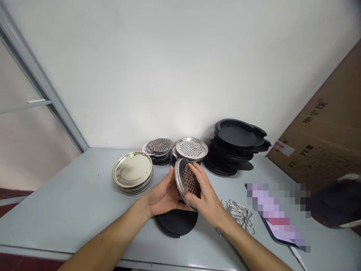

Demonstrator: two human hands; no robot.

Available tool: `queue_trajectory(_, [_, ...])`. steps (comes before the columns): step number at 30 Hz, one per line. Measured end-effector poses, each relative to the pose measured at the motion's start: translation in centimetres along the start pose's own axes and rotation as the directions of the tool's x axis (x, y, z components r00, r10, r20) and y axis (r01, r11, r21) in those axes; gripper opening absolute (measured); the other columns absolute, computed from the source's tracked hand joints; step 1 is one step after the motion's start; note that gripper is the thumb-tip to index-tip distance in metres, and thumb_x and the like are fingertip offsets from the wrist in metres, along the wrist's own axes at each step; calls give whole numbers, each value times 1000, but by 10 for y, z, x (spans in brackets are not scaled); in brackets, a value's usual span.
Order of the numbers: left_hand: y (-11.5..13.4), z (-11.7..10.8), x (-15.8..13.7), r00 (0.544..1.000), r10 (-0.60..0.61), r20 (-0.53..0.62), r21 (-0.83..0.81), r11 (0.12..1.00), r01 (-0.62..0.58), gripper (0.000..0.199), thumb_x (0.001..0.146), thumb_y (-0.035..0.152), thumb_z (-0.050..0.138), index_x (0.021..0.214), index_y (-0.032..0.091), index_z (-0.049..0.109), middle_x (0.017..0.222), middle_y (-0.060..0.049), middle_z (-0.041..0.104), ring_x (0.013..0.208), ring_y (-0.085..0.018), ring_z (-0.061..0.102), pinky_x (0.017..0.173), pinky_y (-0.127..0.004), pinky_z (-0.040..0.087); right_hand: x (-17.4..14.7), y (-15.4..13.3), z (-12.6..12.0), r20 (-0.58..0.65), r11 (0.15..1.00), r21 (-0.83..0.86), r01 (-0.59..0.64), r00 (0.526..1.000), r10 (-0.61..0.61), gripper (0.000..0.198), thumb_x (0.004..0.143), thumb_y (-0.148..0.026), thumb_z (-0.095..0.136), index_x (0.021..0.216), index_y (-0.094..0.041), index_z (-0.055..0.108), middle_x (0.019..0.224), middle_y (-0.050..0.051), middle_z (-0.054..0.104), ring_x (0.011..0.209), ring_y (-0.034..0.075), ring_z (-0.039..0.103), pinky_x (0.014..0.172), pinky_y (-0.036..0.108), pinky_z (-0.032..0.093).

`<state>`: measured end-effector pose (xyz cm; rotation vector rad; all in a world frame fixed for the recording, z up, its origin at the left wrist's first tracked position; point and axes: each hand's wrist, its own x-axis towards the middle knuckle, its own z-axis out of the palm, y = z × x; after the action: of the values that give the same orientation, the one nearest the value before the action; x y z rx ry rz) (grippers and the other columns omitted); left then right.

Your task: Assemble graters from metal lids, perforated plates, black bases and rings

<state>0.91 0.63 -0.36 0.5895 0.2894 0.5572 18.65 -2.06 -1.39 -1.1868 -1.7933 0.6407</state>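
Table (pixel 70 203): we note a grey top running from below the forearms back to the wall (pixel 180 67).
Black round piece (pixel 177 225): we find it flat on the table, directly below the hands and partly covered by them.
Left hand (pixel 163 197): we record it gripping the perforated disc (pixel 191 180) by its rim, thumb raised at the left edge.
Right hand (pixel 207 197): we see it closed on the same disc, fingers spread over the perforated face.
Held disc: we observe it tilted, between both hands, above the black round piece; we cannot tell whether it is one part or several.
Wire clips (pixel 239 214): we log a loose, tangled heap beside the right forearm.
Phone (pixel 282 233): we note it right of the clips, largely pixelated, with a white cable (pixel 298 259).
Gold-toned lids (pixel 132 171): we find these stacked left of the hands.
Perforated stacks (pixel 191 148): we count two, side by side, behind the hands.
Black parts (pixel 237 134): we see an uneven pile near the wall.
Cardboard box (pixel 324 124): we place it at far right.
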Motion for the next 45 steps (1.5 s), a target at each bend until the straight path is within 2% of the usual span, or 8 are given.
queue_trajectory(3, [-7, -2, 3, 996, 74, -41, 66, 995, -71, 56, 91, 58, 43, 133, 22, 52, 126, -12, 60, 113, -26, 56, 96, -42, 41, -5, -4, -1, 78, 1000, 18, 25, 997, -27, 102, 70, -55, 72, 151, -28, 17, 160, 8, 6, 145, 33, 8, 115, 53, 20])
queue_trajectory(8, [-10, 2, 5, 973, 213, -86, 63, 976, -208, 45, 91, 43, 54, 133, 26, 52, 121, -7, 64, 115, -22, 56, 101, -37, 38, -8, -15, -1, 66, 998, 23, 59, 996, -61, 103, 72, -55, 71, 151, -31, 11, 160, 6, 2, 146, 32, 6, 115, 53, 21])
queue_trajectory(16, [-6, 0, 0, 986, 167, 12, 118, 979, -167, 46, 90, 44, 54, 131, 21, 55, 112, -10, 68, 111, -24, 58, 99, -37, 38, -7, -22, -4, 108, 999, 42, 3, 994, -8, 114, 67, -36, 77, 151, -33, 0, 160, 7, 2, 146, 32, 6, 114, 56, 22])
queue_trajectory(23, [-1, 9, -5, 975, 224, 9, 319, 923, -215, 51, 87, 36, 61, 136, 25, 49, 125, -10, 60, 113, -25, 55, 97, -37, 38, -9, -28, -7, 94, 998, 0, 68, 993, -67, 109, 64, -27, 74, 151, -32, 9, 159, 7, 0, 145, 34, 6, 113, 55, 22])
queue_trajectory(28, [-2, 11, -4, 960, 276, -44, 351, 904, -244, 51, 87, 37, 58, 136, 27, 48, 127, -8, 58, 111, -25, 56, 94, -37, 41, -7, -31, -9, 93, 997, 34, 71, 993, -74, 96, 65, -25, 71, 147, -33, 21, 156, 7, 10, 144, 34, 13, 112, 54, 26])
queue_trajectory(38, [-12, 15, 0, 916, 400, -17, 320, 870, -374, 51, 85, 40, 55, 133, 24, 50, 125, -8, 59, 111, -27, 54, 89, -35, 42, -8, -31, -9, 55, 996, 85, 41, 997, -46, 98, 63, -26, 72, 147, -34, 22, 155, 5, 14, 142, 34, 19, 113, 52, 25])
queue_trajectory(41, [-12, 8, 1, 914, 391, -105, 239, 902, -359, 48, 85, 43, 55, 127, 21, 55, 114, -8, 65, 101, -24, 59, 85, -33, 43, -4, -26, -11, 40, 972, 230, 46, 998, -57, 92, 69, -43, 70, 147, -33, 22, 155, 6, 20, 142, 34, 21, 111, 53, 29])
queue_trajectory(45, [1, -3, 0, 946, 286, -151, -40, 955, -295, 52, 86, 54, 48, 114, 13, 62, 104, -12, 68, 101, -27, 60, 88, -37, 43, 5, -21, -23, -50, 891, 454, -11, 998, 38, 83, 79, -63, 53, 149, -33, 20, 154, 6, 30, 138, 33, 32, 104, 50, 39])
